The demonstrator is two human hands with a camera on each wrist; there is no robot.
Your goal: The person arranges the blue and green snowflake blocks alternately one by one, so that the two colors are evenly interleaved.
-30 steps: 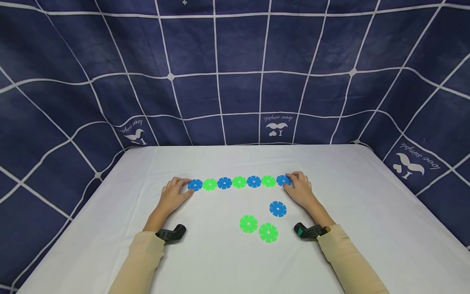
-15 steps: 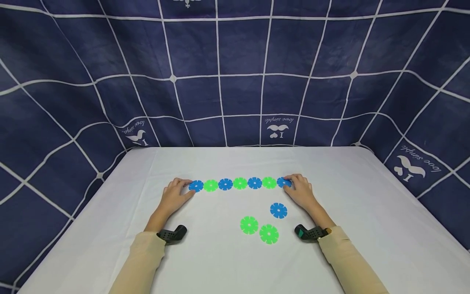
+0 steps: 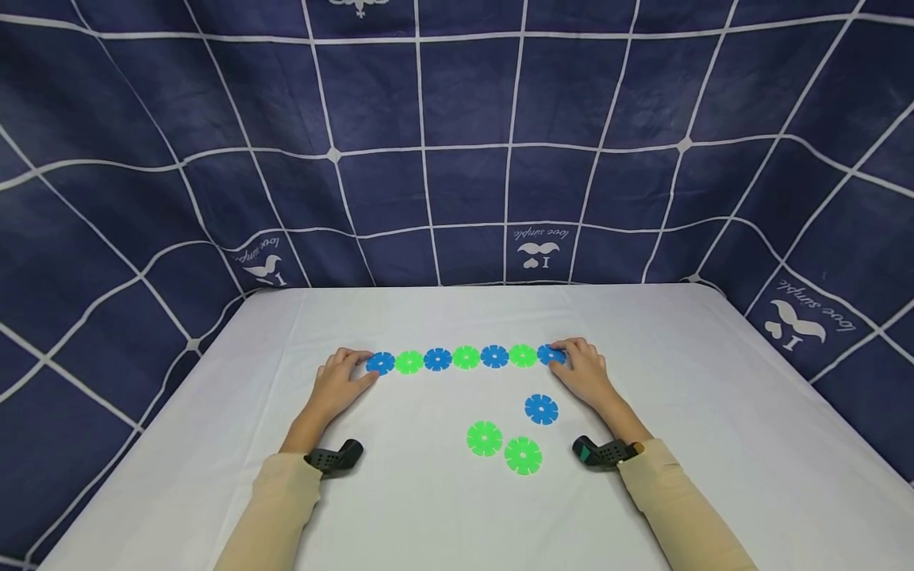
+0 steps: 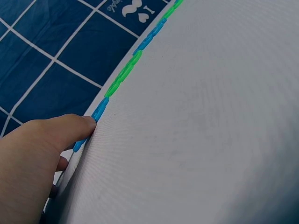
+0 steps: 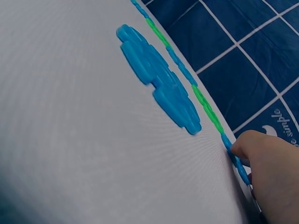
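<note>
Head view, disc row (image 3: 466, 358) running left-right, hands (image 3: 336, 383) at ends

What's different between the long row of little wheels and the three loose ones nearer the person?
The row of discs has seven pieces set edge to edge in a straight line, blue and green alternating; the loose discs are three, two green and one blue, lying in a cluster. The left hand and right hand touch the row's blue end pieces; nothing touches the loose discs. Both groups lie flat on the white table and share the same notched round shape.
</note>
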